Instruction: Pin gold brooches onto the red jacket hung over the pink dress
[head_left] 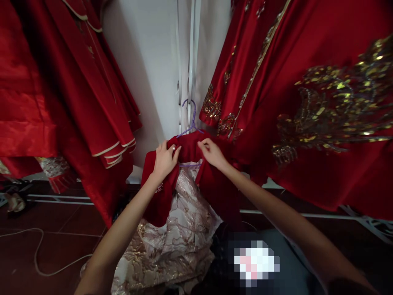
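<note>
A red jacket (158, 200) hangs open at the front on a purple hanger (193, 116), its hook against a white upright. My left hand (166, 157) is closed on the jacket's left shoulder edge; a ring shows on one finger. At the other side of the collar, my right hand (211, 152) pinches the red cloth with thumb and bent fingers. Between the jacket's front edges shows a pale brocade garment (186, 209) with a gold pattern, spreading down below. The hanger's lower bar crosses the neck opening. What lies under my fingers is hidden.
Red garments with pale piping (89, 90) hang at the left. On the right hangs a red gown with gold sequins (334, 98). White rack rails (61, 199) run low near the floor, where a pale cable (39, 254) and a shoe (14, 203) lie.
</note>
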### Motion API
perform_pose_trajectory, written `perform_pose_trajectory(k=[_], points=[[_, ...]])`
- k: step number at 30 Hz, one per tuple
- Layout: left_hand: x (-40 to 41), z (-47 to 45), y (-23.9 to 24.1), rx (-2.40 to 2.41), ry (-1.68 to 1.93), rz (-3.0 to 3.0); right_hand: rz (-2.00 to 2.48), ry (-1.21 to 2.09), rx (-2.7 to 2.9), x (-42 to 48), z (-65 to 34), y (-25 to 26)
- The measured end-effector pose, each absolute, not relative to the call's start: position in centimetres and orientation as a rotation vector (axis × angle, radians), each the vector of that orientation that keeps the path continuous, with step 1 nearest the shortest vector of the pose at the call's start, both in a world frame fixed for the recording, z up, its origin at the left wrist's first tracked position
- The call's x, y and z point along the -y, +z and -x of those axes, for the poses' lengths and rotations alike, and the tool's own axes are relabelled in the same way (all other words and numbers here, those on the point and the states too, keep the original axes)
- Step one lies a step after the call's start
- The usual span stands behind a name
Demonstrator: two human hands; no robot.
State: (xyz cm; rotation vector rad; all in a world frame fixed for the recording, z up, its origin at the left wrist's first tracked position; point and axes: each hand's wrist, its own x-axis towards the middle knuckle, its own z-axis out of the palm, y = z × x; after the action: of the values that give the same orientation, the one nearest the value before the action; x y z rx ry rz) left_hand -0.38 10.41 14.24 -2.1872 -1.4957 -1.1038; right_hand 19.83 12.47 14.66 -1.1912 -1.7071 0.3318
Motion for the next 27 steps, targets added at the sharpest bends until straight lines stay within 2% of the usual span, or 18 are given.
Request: perform_pose_trajectory(k=[4, 10, 13, 16, 18, 22, 27], points=[[-10.9, 1.4, 14.6, 1.476, -1.141, 2.237, 1.024, 0.519, 1.948, -10.4, -17.8, 14.4], [-8.9, 1.9, 13.9, 1.477, -1.359, 1.979, 0.958, 0.810, 1.796, -8.3, -20.1, 12.6], [-7.2, 0.3, 12.1, 1.525, -1.192, 2.127, 0.989, 0.950, 1.767, -7.7, -20.3, 11.6], [-6.1, -1.9, 10.8, 1.449, -0.975, 2.442, 0.954, 0.877, 1.775, -7.5, -19.3, 11.2], [-5.9, -2.9, 10.7, 1.432, -0.983, 2.539, 0.922, 0.821, 1.765, -7.6, -18.5, 11.2], [-6.3, -2.9, 10.6, 1.447, -1.319, 2.643, 0.847, 0.971, 1.681, -7.5, -18.0, 11.1], [-7.2, -2.0, 8.4, 1.538, -2.063, 2.517, 0.743, 1.053, 1.645, -6.9, -18.4, 10.3]])
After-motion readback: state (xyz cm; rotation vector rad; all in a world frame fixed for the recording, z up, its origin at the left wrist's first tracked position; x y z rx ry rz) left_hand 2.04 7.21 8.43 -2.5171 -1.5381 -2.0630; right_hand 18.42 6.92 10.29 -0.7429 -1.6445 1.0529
